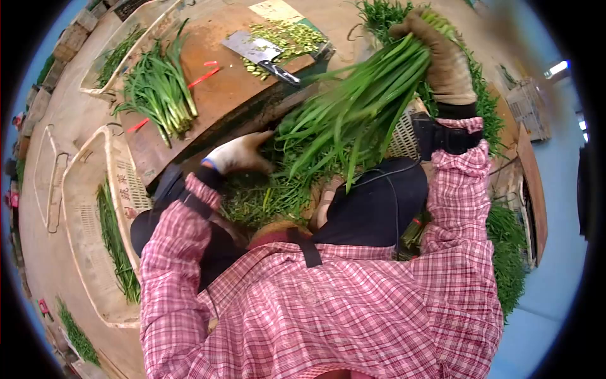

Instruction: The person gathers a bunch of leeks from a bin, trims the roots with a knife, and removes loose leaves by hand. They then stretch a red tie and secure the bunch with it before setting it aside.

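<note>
My right hand (435, 57), in a brown-stained glove, is raised at the upper right and closed around the stalk end of a bunch of garlic chives (372, 95). The long green leaves hang down and to the left, slightly blurred. My left hand (240, 153), in a whitish glove, is held low beside the leaf tips, thumb and fingers apart, with nothing seen in it. Below both hands lies a heap of loose green leaves (265, 202) between my knees. Another bunch of chives (161, 95) rests on the wooden board (214, 104).
On the board lie a cleaver (262, 57), cut stalk ends (290, 39) and red ties (205, 76). Plastic crates (79, 221) holding some greens stand at left. More greens (505, 252) are piled at right, near a grey crate (529, 110).
</note>
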A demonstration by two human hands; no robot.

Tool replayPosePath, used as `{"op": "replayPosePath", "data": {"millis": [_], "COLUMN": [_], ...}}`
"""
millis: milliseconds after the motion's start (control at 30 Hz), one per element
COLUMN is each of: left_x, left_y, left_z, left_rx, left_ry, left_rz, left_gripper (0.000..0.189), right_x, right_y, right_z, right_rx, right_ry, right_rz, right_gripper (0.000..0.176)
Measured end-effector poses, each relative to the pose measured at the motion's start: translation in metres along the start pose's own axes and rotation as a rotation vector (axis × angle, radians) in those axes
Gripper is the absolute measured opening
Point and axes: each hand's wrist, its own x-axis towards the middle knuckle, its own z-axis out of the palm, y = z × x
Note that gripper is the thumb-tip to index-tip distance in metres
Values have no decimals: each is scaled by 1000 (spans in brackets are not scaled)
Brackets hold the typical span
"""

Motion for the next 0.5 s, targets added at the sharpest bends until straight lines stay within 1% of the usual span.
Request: {"op": "replayPosePath", "data": {"millis": [33, 67, 100, 133, 167, 200, 233, 300, 333, 367, 400, 433, 467, 500], "left_x": [-9, -13, -25, -24, -31, -33, -41, -54, -55, -52, -55, -58, -55, -52], "left_y": [-16, -22, -33, -62, -44, -56, -35, 1, -5, -11, 2, 12, 25, 39], "left_z": [0, -13, -18, -15, -23, -27, -38, -47, -44, -43, -36, -38, -34, -33], "left_rx": [240, 324, 390, 175, -44, -164, -147, -390, -570, -747, -945, -847, -868, -885], "left_ry": [128, 125, 87, 96, 68, 98, 100, 125, 103, 76, 106, 39, 11, -10], "left_rz": [-74, -39, -35, -65, -221, -124, -100, -212, -126, -32, 46, 223, 239, 260], "left_gripper": [63, 65, 68, 69, 66, 60, 55, 47, 45, 43, 42, 42, 52, 62], "right_x": [11, 16, 19, 9, 9, 45, 56, 66, 66, 69, 80, 98, 89, 87], "right_y": [-12, -32, -12, -41, -75, -44, -66, -71, -70, -69, -70, -66, -70, -81], "right_z": [-11, -13, -38, 0, 33, -7, -4, -11, -8, -4, -8, -25, 4, -20], "right_rx": [264, 220, -390, -202, -35, -151, -446, -203, -199, -162, -140, -605, 191, 308], "right_ry": [-16, 24, -104, 124, 367, 223, 275, 125, 119, 49, -6, 76, 79, -128], "right_rz": [200, 142, -260, -94, 58, -155, -13, -312, -309, -282, -273, -554, -581, -266], "right_gripper": [36, 39, 42, 30, 20, 22, 23, 24, 24, 25, 25, 29, 37, 43]}}
